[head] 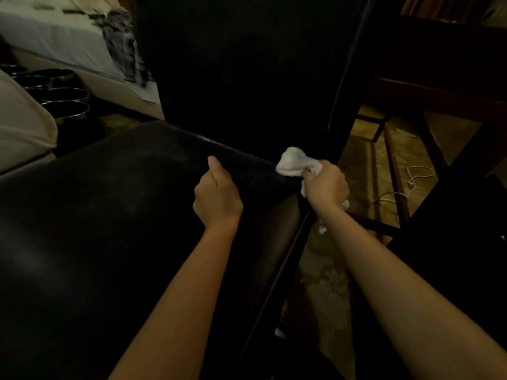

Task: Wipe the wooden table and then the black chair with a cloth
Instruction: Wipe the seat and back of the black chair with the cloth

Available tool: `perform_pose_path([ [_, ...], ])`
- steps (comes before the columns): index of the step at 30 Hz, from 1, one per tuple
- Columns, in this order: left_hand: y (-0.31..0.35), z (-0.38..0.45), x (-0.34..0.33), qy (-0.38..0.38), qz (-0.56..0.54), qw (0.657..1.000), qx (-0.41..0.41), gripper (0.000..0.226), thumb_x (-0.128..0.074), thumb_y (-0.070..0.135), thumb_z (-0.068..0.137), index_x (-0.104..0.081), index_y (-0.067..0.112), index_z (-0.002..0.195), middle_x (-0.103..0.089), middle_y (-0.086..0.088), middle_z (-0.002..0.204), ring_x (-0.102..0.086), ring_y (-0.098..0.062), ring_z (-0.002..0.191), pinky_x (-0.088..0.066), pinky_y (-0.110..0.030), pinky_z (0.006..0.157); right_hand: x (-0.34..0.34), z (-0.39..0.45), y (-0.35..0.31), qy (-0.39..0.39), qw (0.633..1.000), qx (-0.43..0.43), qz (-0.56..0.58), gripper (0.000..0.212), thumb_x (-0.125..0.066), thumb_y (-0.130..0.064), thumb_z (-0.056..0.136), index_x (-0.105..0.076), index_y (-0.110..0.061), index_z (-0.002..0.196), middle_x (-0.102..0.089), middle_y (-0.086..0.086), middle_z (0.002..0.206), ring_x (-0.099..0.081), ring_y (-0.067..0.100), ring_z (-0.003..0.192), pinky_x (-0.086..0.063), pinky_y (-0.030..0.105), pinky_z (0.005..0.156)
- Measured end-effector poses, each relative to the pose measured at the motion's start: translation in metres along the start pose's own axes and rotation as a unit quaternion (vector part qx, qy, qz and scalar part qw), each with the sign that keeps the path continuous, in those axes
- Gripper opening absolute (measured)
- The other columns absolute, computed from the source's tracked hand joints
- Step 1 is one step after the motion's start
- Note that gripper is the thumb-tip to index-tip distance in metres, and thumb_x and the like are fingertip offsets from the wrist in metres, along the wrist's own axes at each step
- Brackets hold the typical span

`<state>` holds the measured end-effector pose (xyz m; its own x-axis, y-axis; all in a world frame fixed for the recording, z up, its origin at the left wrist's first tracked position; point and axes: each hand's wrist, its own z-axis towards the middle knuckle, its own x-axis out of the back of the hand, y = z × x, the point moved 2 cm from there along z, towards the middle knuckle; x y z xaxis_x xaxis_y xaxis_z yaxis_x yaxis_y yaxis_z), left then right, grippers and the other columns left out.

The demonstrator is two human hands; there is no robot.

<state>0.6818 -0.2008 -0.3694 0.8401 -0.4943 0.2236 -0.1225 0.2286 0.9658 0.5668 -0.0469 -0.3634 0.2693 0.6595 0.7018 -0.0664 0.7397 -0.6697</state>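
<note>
The crumpled white cloth [295, 163] was bunched in the right hand [325, 185], whose fingers were curled tight round it, a loose tail hanging below the wrist; its free end pressed into the crease where the seat of the black padded chair [109, 215] met the dark upright back, near the right edge of the seat. The left hand [218, 197] rested on the seat just beside it, fingers folded under and the thumb stuck up along the crease; whether it gripped the cushion edge I could not tell. By my reckoning the chair step was in hand, the table part being done or at least left aside. The next move seemed to call for dragging the cloth leftward along that crease, where pale specks showed, then over the broad seat. Beyond the chair, the dark wooden table [439, 91] stood to the right, a white cable [411, 182] lay on the patterned floor beneath it, and round metal bowls [65, 105] sat at the left by a white-sheeted bed [55, 39].
</note>
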Motion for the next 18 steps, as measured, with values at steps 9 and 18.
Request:
perform_pose_path([
  [9, -0.002, -0.003, 0.007, 0.005, -0.005, 1.0, -0.018, 0.058, -0.017, 0.04, 0.101, -0.047, 0.02, 0.056, -0.05, 0.005, 0.059, -0.048, -0.01, 0.055, -0.03, -0.029, 0.064, 0.011, -0.024, -0.012, -0.048, 0.994, -0.009, -0.093, 0.027, -0.05, -0.033, 0.093, -0.058, -0.007, 0.097, -0.061, 0.012, 0.098, -0.059, 0.03, 0.094, -0.039, 0.032, 0.068],
  [18, 0.005, -0.01, 0.025, 0.0, -0.057, 0.998, 0.036, 0.057, -0.016, 0.042, 0.101, -0.046, 0.022, 0.056, -0.05, 0.005, 0.06, -0.048, -0.012, 0.058, -0.034, -0.03, 0.072, 0.018, -0.075, -0.035, -0.083, 0.994, -0.01, -0.071, 0.028, -0.051, -0.033, 0.092, -0.06, -0.007, 0.097, -0.063, 0.008, 0.097, -0.061, 0.027, 0.091, -0.043, 0.032, 0.068],
])
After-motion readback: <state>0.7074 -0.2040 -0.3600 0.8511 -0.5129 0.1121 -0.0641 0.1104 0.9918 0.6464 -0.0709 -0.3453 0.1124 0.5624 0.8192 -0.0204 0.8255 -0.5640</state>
